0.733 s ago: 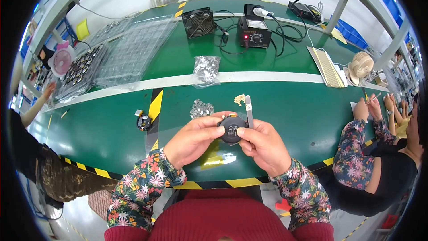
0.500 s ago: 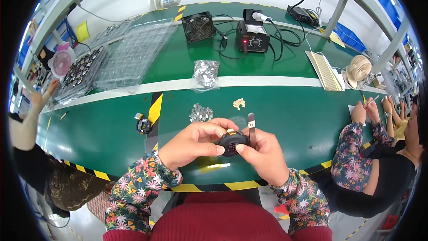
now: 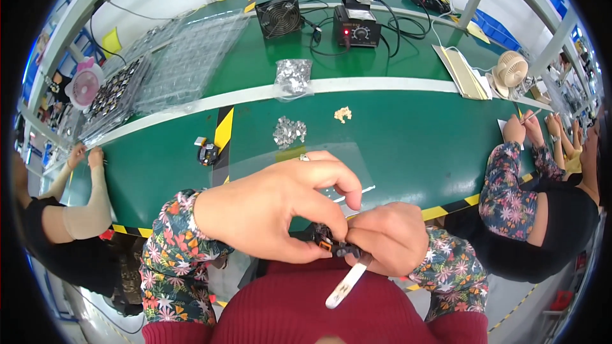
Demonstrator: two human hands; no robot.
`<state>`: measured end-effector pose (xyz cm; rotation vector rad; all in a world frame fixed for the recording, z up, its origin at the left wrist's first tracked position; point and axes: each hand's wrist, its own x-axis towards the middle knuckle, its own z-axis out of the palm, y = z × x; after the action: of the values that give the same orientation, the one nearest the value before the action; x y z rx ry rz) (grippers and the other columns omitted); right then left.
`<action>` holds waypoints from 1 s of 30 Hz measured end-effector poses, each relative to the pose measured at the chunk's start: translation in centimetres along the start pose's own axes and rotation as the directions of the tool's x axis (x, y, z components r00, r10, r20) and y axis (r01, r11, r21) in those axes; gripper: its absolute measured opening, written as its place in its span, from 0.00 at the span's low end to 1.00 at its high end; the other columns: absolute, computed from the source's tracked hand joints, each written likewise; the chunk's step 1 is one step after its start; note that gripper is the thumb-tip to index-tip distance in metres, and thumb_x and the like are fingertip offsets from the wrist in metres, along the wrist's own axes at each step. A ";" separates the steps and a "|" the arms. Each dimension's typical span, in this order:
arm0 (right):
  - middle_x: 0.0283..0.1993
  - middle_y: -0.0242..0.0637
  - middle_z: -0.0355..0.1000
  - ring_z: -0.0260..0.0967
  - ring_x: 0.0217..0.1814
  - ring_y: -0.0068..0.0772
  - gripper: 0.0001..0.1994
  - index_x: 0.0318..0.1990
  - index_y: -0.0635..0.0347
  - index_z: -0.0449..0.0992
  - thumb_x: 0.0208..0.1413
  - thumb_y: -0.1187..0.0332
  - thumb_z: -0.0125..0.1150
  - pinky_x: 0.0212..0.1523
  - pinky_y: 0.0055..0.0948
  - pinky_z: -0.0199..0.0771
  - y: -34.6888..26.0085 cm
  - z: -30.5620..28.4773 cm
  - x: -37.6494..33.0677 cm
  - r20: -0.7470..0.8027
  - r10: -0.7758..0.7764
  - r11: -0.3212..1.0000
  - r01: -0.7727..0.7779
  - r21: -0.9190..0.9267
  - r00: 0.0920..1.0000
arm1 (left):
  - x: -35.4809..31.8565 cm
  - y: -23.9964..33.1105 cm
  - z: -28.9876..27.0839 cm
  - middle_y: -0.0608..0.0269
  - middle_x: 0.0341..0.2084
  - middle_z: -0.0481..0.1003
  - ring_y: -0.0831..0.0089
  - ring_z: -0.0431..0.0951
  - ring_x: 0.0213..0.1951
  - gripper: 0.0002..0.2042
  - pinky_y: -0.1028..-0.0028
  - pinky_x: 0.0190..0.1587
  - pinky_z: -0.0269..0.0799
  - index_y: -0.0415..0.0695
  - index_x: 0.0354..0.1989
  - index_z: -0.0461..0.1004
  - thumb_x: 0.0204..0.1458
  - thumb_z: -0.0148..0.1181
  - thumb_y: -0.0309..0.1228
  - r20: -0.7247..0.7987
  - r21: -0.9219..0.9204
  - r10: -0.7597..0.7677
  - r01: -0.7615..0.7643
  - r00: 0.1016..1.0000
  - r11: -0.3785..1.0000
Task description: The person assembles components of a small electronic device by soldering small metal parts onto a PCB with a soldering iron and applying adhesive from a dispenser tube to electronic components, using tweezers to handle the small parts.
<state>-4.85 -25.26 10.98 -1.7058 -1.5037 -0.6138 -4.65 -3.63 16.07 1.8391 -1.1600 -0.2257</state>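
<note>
Green bench (image 3: 421, 153), left hand (image 3: 274, 207) pinching device (image 3: 326, 237), right hand (image 3: 390, 237) curled round tool (image 3: 346, 285)

Far off, a black fan (image 3: 278, 17) stands left of a control box (image 3: 358, 32) with a lit red lamp (image 3: 346, 32). At right, a beige fan (image 3: 510, 69) sits near papers (image 3: 464, 75), a blue bin (image 3: 499, 32) farther off. A pink fan (image 3: 85, 86) stands at left.
</note>
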 end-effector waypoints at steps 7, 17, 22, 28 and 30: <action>0.34 0.39 0.69 0.62 0.20 0.21 0.09 0.26 0.65 0.75 0.31 0.75 0.59 0.15 0.18 0.55 -0.9 -1.0 -0.1 0.029 -0.262 0.898 0.255 -0.358 0.965 | -0.7 3.2 2.4 0.64 0.37 0.73 0.64 0.70 0.41 0.08 0.70 0.39 0.66 0.44 0.22 0.77 0.27 0.65 0.23 -0.154 0.598 0.267 -0.125 0.951 0.792; 0.34 0.35 0.68 0.59 0.19 0.21 0.08 0.25 0.61 0.76 0.31 0.77 0.59 0.15 0.19 0.51 4.1 -2.1 -1.1 0.039 -0.296 0.829 0.278 -0.485 0.954 | 1.6 -1.2 2.1 0.69 0.29 0.69 0.68 0.69 0.34 0.12 0.71 0.32 0.64 0.46 0.24 0.78 0.25 0.68 0.23 -0.135 0.712 0.347 -0.153 0.928 0.685; 0.37 0.36 0.69 0.60 0.19 0.21 0.11 0.29 0.63 0.76 0.30 0.76 0.58 0.15 0.19 0.51 7.6 -3.4 -2.1 0.129 -0.190 0.837 0.229 -0.497 0.973 | 4.3 -6.2 2.0 0.67 0.31 0.68 0.66 0.69 0.37 0.13 0.69 0.34 0.66 0.44 0.26 0.77 0.26 0.68 0.23 -0.166 0.696 0.422 -0.197 0.891 0.690; 0.37 0.32 0.68 0.63 0.23 0.20 0.09 0.31 0.60 0.72 0.39 0.71 0.57 0.18 0.18 0.63 12.8 -3.9 -4.5 0.149 0.081 0.869 0.003 -0.494 0.985 | 8.9 -12.8 2.1 0.62 0.34 0.69 0.64 0.70 0.41 0.09 0.68 0.37 0.69 0.39 0.24 0.72 0.30 0.63 0.22 -0.207 0.624 0.359 -0.160 0.910 0.765; 0.41 0.31 0.67 0.64 0.25 0.21 0.11 0.35 0.59 0.72 0.40 0.71 0.56 0.21 0.18 0.67 13.6 -3.5 -5.0 0.101 0.270 0.800 -0.165 -0.577 0.957 | 9.8 -14.2 2.7 0.60 0.35 0.68 0.64 0.70 0.42 0.08 0.67 0.38 0.69 0.38 0.25 0.72 0.32 0.61 0.22 -0.193 0.684 0.364 -0.141 0.911 0.716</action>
<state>7.92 -31.23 6.02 -2.4107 -1.2811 -0.8584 7.92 -11.08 6.52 2.1617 -1.3439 0.7207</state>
